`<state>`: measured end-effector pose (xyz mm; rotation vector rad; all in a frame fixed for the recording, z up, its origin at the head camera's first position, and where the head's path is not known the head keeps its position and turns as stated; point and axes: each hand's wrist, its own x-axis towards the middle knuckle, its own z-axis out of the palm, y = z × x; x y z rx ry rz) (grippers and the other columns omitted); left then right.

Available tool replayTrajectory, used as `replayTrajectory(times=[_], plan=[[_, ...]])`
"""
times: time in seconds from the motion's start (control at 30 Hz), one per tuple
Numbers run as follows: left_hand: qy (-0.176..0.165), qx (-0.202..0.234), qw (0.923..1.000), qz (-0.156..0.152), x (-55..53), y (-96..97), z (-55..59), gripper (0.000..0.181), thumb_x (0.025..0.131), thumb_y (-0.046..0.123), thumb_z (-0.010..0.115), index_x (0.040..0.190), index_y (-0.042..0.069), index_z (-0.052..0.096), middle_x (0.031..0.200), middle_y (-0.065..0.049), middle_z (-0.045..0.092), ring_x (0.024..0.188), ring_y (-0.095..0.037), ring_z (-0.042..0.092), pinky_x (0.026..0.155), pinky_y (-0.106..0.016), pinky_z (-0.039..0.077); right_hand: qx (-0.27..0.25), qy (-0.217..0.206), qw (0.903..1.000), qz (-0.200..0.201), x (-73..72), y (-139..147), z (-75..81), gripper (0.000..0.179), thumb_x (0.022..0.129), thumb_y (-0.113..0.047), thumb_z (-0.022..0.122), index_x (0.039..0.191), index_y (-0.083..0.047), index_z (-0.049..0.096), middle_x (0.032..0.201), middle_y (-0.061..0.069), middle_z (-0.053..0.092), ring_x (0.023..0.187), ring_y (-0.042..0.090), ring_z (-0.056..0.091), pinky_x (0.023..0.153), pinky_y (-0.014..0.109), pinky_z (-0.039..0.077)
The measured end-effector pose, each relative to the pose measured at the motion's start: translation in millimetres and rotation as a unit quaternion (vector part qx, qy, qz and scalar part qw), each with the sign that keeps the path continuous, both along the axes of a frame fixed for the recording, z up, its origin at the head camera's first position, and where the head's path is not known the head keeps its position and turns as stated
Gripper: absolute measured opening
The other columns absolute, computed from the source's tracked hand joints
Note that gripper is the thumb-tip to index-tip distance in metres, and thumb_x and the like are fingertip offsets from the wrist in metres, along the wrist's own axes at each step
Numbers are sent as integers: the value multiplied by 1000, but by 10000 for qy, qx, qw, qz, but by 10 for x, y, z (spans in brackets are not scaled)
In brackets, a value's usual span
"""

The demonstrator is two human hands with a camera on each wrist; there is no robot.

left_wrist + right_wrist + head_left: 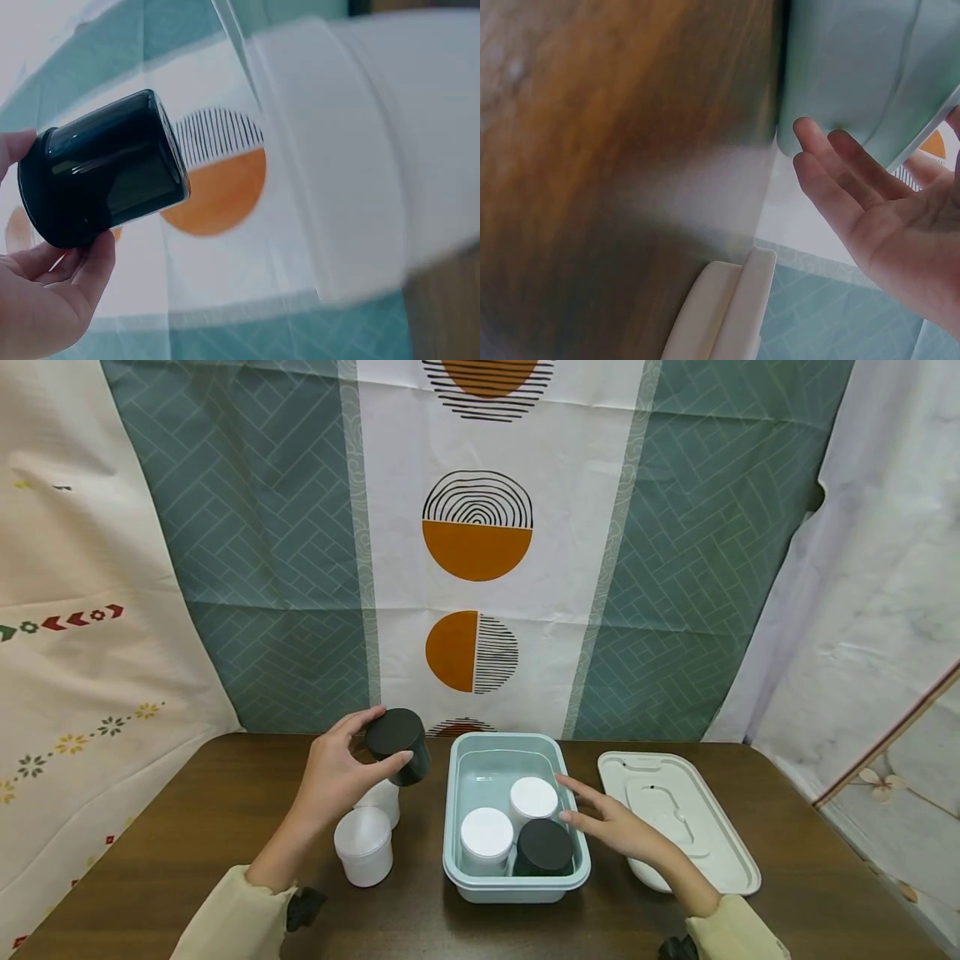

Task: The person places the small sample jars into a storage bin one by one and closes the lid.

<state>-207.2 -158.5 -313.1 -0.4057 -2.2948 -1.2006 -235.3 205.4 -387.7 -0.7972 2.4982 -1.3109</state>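
Observation:
My left hand [333,772] holds a black jar [399,743] by its lidded end, thumb and fingers on opposite sides, tilted above the table. The jar's smooth dark body shows sideways in the left wrist view. Beneath that hand stand two white lidded jars, the nearer one [363,847] in front of the other [386,799]. In the light blue bin [453,793] sit a white jar [487,837] at front left, another white jar [533,799] behind, and a black jar [543,847] at front right. My right hand [615,822] is at the bin's right rim, fingers loosely extended along its outer wall.
A white rectangular lid [720,835] lies on the brown wooden table [247,793], right of the bin and partly behind the right forearm. A patterned curtain [285,527] hangs along the table's back edge, with light cloths at both sides.

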Motion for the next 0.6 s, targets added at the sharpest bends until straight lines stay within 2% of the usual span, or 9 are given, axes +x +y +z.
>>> replayTrajectory(times=[0.1, 0.2, 0.4, 0.6], plan=[[24, 34, 9998, -173, -21, 133, 12, 62, 69, 15, 79, 123, 0, 54, 118, -15, 57, 95, -24, 60, 76, -32, 52, -12, 2, 10000, 10, 0, -1, 3, 58, 93, -24, 51, 143, -8, 27, 142, 24, 30, 119, 41, 42, 89, 50, 42], [31, 103, 9992, -378, -37, 278, 25, 62, 68, 14, 80, 123, -1, 54, 118, -15, 58, 94, -24, 59, 76, -36, 52, -3, 11, 10000, 14, 0, -1, 4, 58, 94, -24, 51, 143, -8, 27, 142, 24, 30, 119, 41, 42, 89, 50, 42], [-53, 135, 9975, -687, -66, 557, 14, 63, 67, 15, 81, 122, -1, 55, 115, -14, 59, 93, -23, 60, 76, -32, 52, 7, 40, 10000, 42, 2, 4, 3, 58, 94, -24, 51, 143, -7, 26, 142, 24, 29, 119, 41, 41, 89, 50, 42], [-203, 66, 9960, -872, -126, 734, -78, 64, 66, 14, 81, 122, 0, 55, 115, -12, 59, 87, -19, 59, 70, -25, 51, -2, 56, 10000, 1, -15, 4, -9, 58, 94, -24, 51, 143, -8, 26, 143, 21, 30, 121, 40, 41, 91, 51, 40]])
